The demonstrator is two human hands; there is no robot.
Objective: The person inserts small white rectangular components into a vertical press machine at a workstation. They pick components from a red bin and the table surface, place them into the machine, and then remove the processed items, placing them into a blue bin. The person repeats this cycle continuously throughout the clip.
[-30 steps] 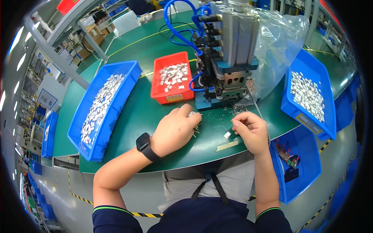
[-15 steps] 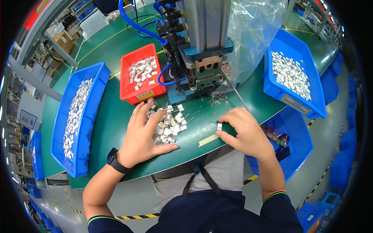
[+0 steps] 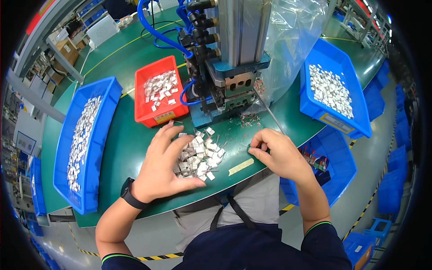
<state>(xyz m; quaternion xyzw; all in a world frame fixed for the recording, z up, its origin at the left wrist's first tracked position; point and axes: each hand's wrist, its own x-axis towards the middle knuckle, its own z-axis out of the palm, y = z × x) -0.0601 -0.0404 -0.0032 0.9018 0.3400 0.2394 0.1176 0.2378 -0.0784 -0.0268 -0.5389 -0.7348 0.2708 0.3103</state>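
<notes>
A loose pile of small white block-shaped components with thin wire leads (image 3: 201, 155) lies on the green table. My left hand (image 3: 164, 166) rests along the pile's left side, fingers and thumb spread, holding nothing firmly. To the right of the pile, my right hand (image 3: 280, 153) pinches between thumb and forefinger; one white component is mostly hidden in that grip, with a thin lead faintly showing at the fingertips. A strip of yellowish tape (image 3: 241, 167) is stuck to the table between the hands.
Beyond the pile stands a pneumatic press (image 3: 238, 85) with blue hoses; a metal rod (image 3: 270, 111) slants from it, near clipped scraps (image 3: 249, 119). A red bin (image 3: 161, 114), a left blue bin (image 3: 90, 180) and a right blue bin (image 3: 315, 105) hold white components. Another blue bin (image 3: 342, 175) sits lower right.
My right fingers have curled in around the white component, which showed plainly before. My left hand stays spread beside the pile, whose pieces have shifted a little. The whole view has tilted slightly.
</notes>
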